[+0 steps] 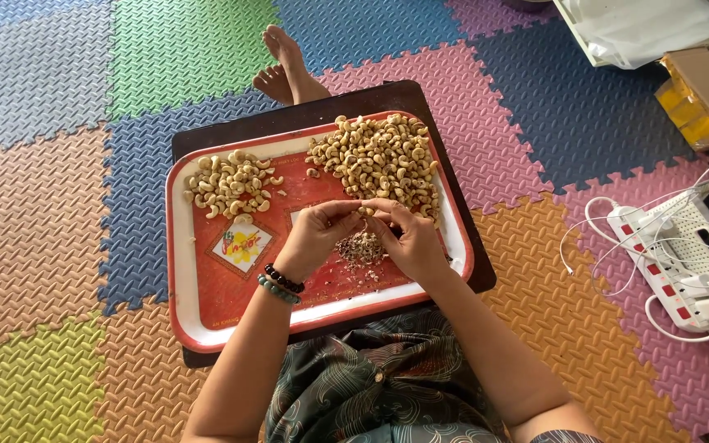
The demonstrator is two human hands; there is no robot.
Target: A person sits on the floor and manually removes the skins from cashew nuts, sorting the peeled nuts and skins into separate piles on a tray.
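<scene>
Here, a single cashew nut (pixel 368 211), pale tan and curved, pinched over the middle of a red tray (pixel 207 305) with a white border. Left hand (pixel 315 234) and right hand (pixel 408 238) meeting just above the tray, fingers (pixel 346 210) of both drawn together and clamped on that one nut, thumbs and forefingers touching it from either side. On the left wrist, two beaded bracelets (pixel 280 284), one dark, one grey-green.

Directly beneath the hands, a small heap of brownish skins (pixel 360 246), flaky and mixed with crumbs, scattered a little toward the tray's near edge.

On the tray's far right corner, a large pile of cashews (pixel 381 156), golden-tan, many with a darker tinge, reaching nearly to the hands. On the far left corner, a smaller pile of cashews (pixel 230 182), paler and cleaner in colour, well apart from the large one. Between the two, a few stray nuts. Near the left middle, a printed white diamond panel (pixel 242 244) with yellow and red marks.

Tray resting on a dark board (pixel 305 111), board laid across the lap above patterned green cloth (pixel 379 385). Beyond the board, bare feet (pixel 282 66) on a floor mat (pixel 67 189) of interlocking foam tiles in many colours. At right, a white power strip (pixel 658 267) with tangled white cables.
</scene>
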